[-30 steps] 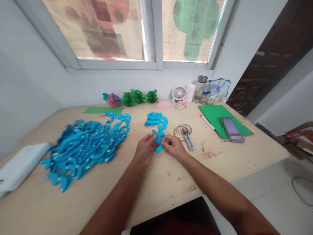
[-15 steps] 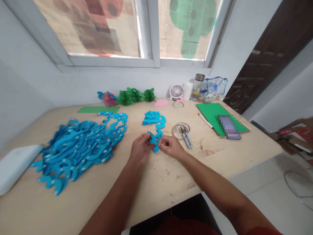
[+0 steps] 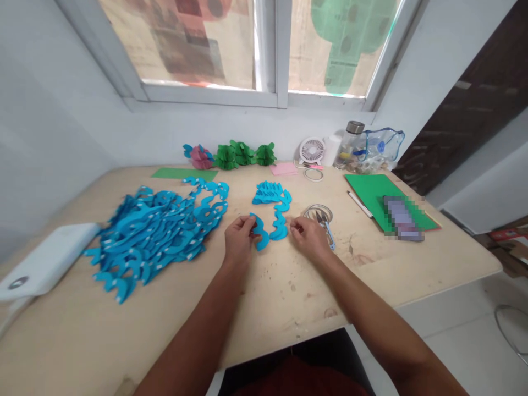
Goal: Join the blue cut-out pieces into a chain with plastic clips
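My left hand (image 3: 240, 237) pinches a curved, scalloped blue paper piece (image 3: 260, 236) just above the table. To the right of that piece lies a chain of blue paper pieces (image 3: 280, 225), running back to a small fanned stack (image 3: 268, 193). My right hand (image 3: 307, 234) is beside the chain's near end, a small gap apart, with thumb and fingers closed together. Whatever they may hold is too small to make out. Behind the right hand, blue-handled thread snips (image 3: 328, 231) rest by a wire ring (image 3: 324, 210), partly covered by the hand.
A large heap of blue paper pieces with white patches (image 3: 160, 231) spreads at left, beside a white device (image 3: 49, 258). Green paper flowers (image 3: 243, 154), a small fan (image 3: 312, 150) and a bottle (image 3: 350, 146) line the wall. A phone (image 3: 402, 218) lies on green card (image 3: 367, 192) at right.
My hands have moved apart: the right has left the blue piece and shifted right, while the left keeps hold of it. The view has turned somewhat left.
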